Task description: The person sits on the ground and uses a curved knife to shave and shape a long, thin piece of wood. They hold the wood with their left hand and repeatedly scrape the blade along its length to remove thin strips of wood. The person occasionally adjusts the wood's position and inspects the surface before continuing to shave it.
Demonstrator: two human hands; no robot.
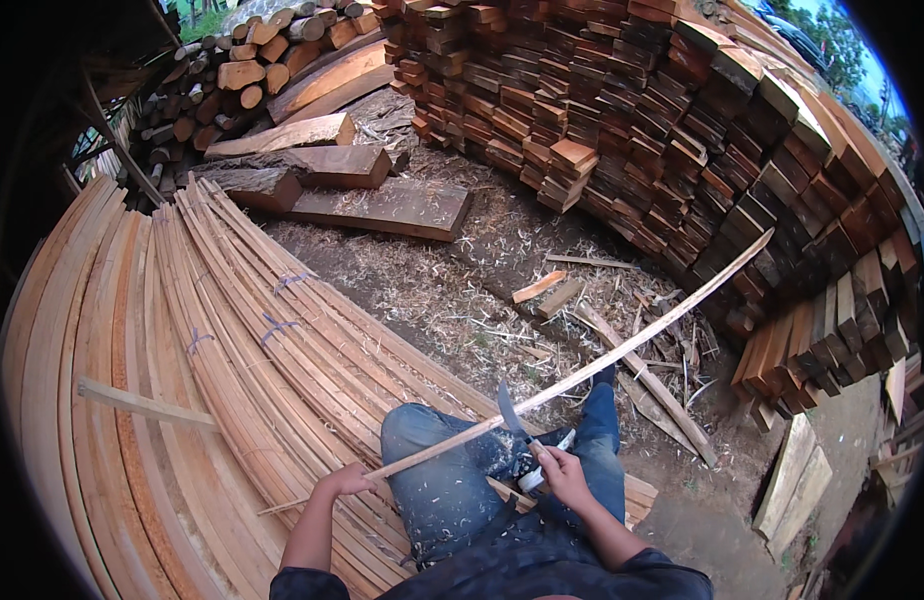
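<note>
My left hand is closed around a long, thin wooden strip, close to its near end. The strip runs across my left thigh and slants up to the right toward the stacked lumber. In my right hand is a knife with a broad, slightly curved blade, held by its handle. Its blade points up and lies against or just beside the strip; I cannot tell whether they touch. Wood shavings dot my jeans, and I sit on a pile of long, thin planks.
Tall stacks of sawn lumber curve along the far right. Thick beams and a heap of logs lie at the far left. Shavings and offcuts litter the ground ahead. A loose batten crosses the planks at left.
</note>
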